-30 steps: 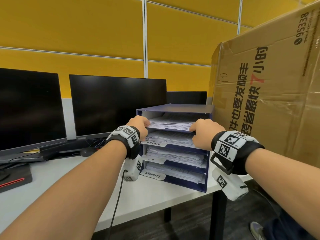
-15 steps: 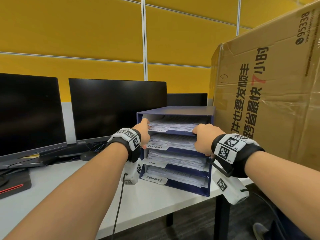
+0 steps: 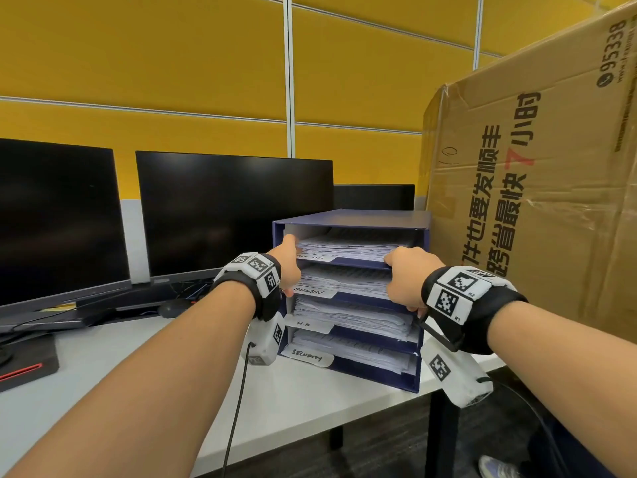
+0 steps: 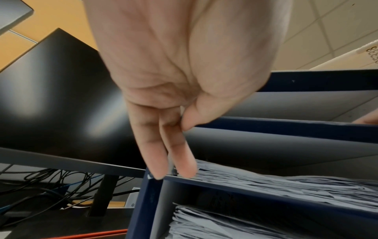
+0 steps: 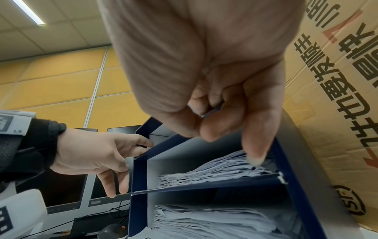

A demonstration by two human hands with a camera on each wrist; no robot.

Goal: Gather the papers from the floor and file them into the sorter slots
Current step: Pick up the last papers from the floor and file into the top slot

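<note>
A dark blue sorter [image 3: 348, 217] stands on the white desk with four labelled slots, each holding a stack of papers. My left hand [image 3: 287, 267] is at the top slot's left front corner, fingers straight, fingertips against the top paper stack [image 3: 348, 246]. In the left wrist view two fingers [image 4: 178, 145] reach down to the second shelf's edge [image 4: 286, 192]. My right hand [image 3: 408, 274] is curled at the top shelf's right front. In the right wrist view its thumb and fingers [image 5: 214, 126] pinch that blue shelf edge, and one finger touches the second slot's papers [image 5: 214, 169].
A big cardboard box [image 3: 551, 201] stands right of the sorter. Two dark monitors [image 3: 234, 215] line the back of the white desk [image 3: 103, 367], with a mouse [image 3: 172, 308] and cables below. The sorter sits near the desk's right front edge. A shoe [image 3: 496, 467] shows on the floor.
My left hand has slid from over the front of the top stack to the slot's left corner. The right hand has dropped slightly onto the shelf edge. The papers sit deeper in the slot.
</note>
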